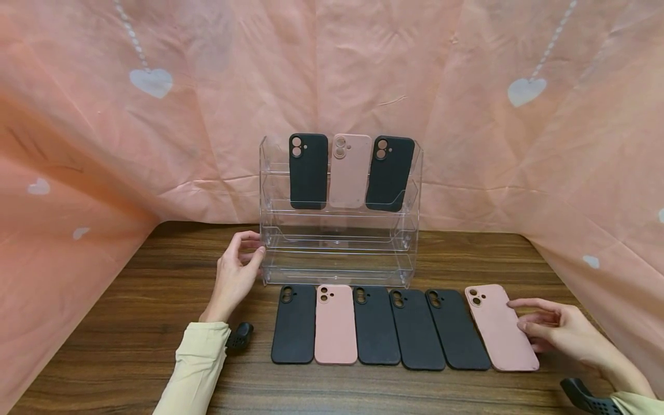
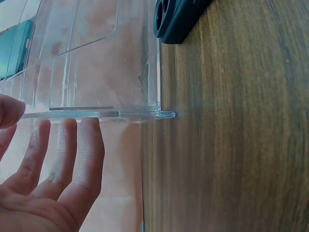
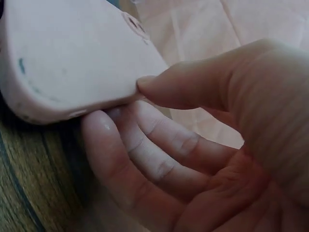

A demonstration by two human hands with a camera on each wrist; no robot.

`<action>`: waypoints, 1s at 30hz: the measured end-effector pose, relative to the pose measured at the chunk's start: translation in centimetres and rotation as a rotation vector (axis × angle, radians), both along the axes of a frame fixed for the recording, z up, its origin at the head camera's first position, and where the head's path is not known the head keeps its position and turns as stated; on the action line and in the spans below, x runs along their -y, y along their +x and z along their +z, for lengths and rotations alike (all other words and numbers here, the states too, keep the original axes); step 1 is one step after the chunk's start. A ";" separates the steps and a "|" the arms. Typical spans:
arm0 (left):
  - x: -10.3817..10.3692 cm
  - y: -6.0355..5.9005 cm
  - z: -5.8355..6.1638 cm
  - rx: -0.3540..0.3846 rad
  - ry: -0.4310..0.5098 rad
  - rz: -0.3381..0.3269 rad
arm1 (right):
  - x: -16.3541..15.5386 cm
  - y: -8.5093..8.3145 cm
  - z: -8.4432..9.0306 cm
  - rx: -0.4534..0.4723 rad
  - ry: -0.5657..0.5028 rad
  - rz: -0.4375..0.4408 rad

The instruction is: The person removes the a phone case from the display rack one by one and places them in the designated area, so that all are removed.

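A clear acrylic tiered rack (image 1: 334, 262) stands on the table, and my left hand (image 1: 237, 276) touches its left side with extended fingertips (image 2: 89, 135). At the far right of a row on the table, my right hand (image 1: 562, 328) pinches the long edge of a pink phone case (image 1: 503, 328). In the right wrist view its thumb (image 3: 159, 89) lies on the edge of that case, with the other fingers at and under the side. The upper tier of the rack carries a black phone case (image 1: 308, 176), a pink phone case (image 1: 350, 176) and another black phone case (image 1: 390, 176).
Left of the held case lie more phone cases side by side before the rack: a black one (image 1: 293, 328), a pink one (image 1: 336, 328) and several more black ones (image 1: 417, 334). Pink curtain cloth (image 1: 218, 115) hangs behind and around the wooden table (image 1: 140, 323).
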State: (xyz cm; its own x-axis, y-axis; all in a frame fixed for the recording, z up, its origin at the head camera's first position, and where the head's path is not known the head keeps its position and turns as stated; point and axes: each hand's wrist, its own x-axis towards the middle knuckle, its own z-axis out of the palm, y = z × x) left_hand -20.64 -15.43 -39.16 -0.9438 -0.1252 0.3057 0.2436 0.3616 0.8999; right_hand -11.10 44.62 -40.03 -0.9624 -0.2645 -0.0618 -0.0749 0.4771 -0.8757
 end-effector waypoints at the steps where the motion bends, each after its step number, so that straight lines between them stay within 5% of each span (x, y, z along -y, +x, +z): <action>1: 0.0 0.0 0.0 0.000 -0.001 0.001 | 0.0 0.0 -0.1 0.011 0.003 0.016; 12: 0.0 0.1 0.0 0.003 0.000 -0.004 | 0.3 -0.3 0.1 0.067 0.087 0.048; 21: 0.1 0.0 -0.1 -0.002 -0.018 0.002 | 0.6 -0.5 -0.1 -0.028 0.217 0.065; 30: 0.1 0.0 -0.1 0.008 -0.019 0.010 | 2.1 -0.6 0.7 -0.038 0.425 -0.072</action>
